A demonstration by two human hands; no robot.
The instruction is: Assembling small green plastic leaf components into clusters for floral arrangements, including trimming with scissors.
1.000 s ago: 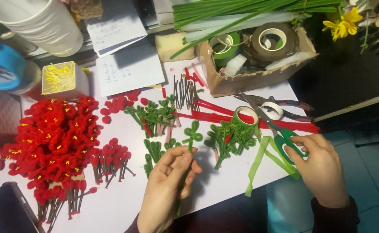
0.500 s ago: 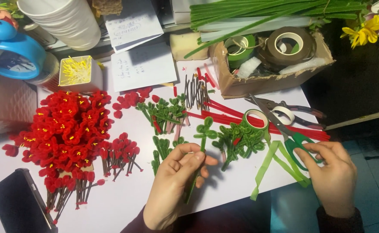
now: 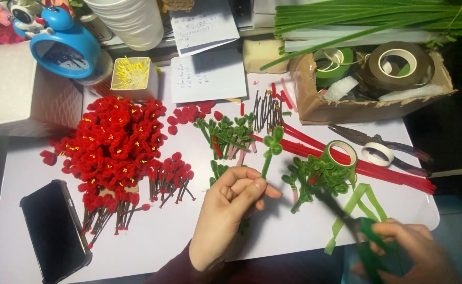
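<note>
My left hand (image 3: pixel 230 208) pinches the lower stem of a green pipe-cleaner leaf sprig (image 3: pixel 270 149) and holds it upright over the white table (image 3: pixel 178 236). At the lower right, blurred, my right hand (image 3: pixel 407 252) grips green-handled scissors (image 3: pixel 357 226) whose dark blades point up-left toward a pile of green leaf sprigs (image 3: pixel 320 176). A green tape roll (image 3: pixel 341 153) sits just behind that pile, with loose green tape strips (image 3: pixel 354 205) trailing below it.
A heap of red pipe-cleaner flowers (image 3: pixel 115 144) covers the left. A black phone (image 3: pixel 55 229) lies at the front left. Behind stand a cardboard box of tape rolls (image 3: pixel 373 79), metal scissors (image 3: pixel 383 147), red pipe cleaners (image 3: pixel 378 171), a blue alarm clock (image 3: pixel 65 44) and paper notes (image 3: pixel 207 76).
My left hand has lifted the leaf sprig upright, out of the pile. My right hand has dropped toward the lower right and now holds the green-handled scissors.
</note>
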